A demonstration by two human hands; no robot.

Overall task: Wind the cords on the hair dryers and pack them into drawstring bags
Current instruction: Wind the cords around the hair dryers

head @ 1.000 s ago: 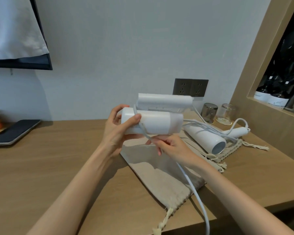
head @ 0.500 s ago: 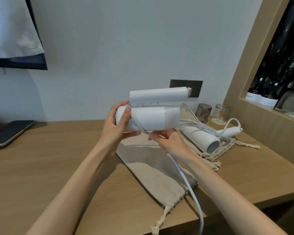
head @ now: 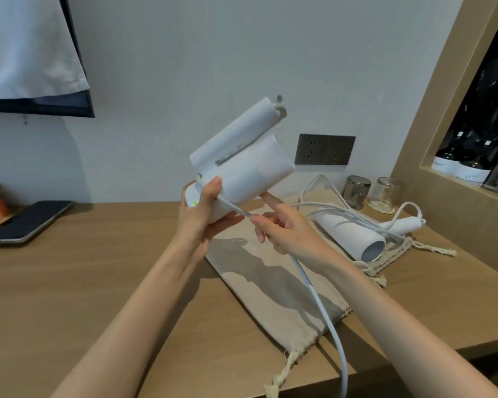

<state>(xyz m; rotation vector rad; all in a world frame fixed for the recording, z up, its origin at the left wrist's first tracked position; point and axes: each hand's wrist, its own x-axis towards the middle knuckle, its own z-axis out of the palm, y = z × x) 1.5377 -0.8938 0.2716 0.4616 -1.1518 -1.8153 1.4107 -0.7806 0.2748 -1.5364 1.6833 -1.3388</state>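
Observation:
My left hand [head: 202, 214] grips the rear end of a white folded hair dryer [head: 243, 165], held tilted up to the right above the desk. Its white cord [head: 322, 308] runs from under my left thumb through my right hand [head: 285, 231], which pinches it, then hangs down past the desk's front edge. A beige drawstring bag [head: 273, 288] lies flat on the desk below my hands. A second white hair dryer [head: 350, 235] lies to the right on another beige bag [head: 391, 254], its cord loose around it.
A dark phone [head: 29, 221] lies at the left of the wooden desk [head: 84, 282]. Two upturned glasses [head: 370, 192] stand by the wall under a dark socket panel [head: 325, 150]. A wooden niche with bottles [head: 460, 165] is at the right.
The held dryer has tilted from level to nose-up toward the right. My right hand has slid along the cord and drawn it taut under the dryer body.

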